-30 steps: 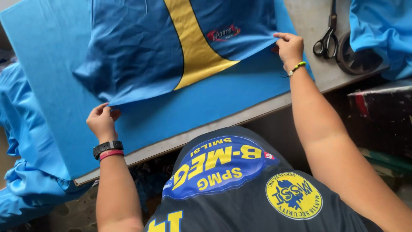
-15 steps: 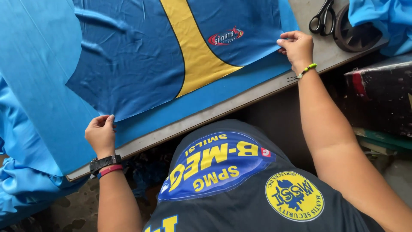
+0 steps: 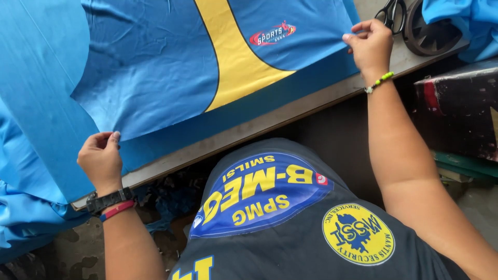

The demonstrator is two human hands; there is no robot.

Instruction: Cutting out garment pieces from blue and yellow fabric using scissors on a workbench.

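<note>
A cut piece of blue fabric with a curved yellow stripe and a small red emblem (image 3: 171, 72) lies spread over a lighter blue layer of cloth (image 3: 46, 103) on a table (image 3: 290, 116). My left hand (image 3: 100, 161) pinches the piece's lower left corner near the table's front edge. My right hand (image 3: 369, 45) pinches its lower right corner at the table's right side. The piece is stretched flat between both hands.
Black scissors (image 3: 392, 11) and a dark round object (image 3: 430, 33) lie at the table's far right, beside more blue cloth (image 3: 461, 21). Blue fabric hangs off the left edge (image 3: 26, 218). A dark box with red marks (image 3: 459, 109) stands to the right below the table.
Both hands have drawn the yellow-striped piece toward me and laid it flatter; its near edge now lies closer to the table's front edge, with fewer folds.
</note>
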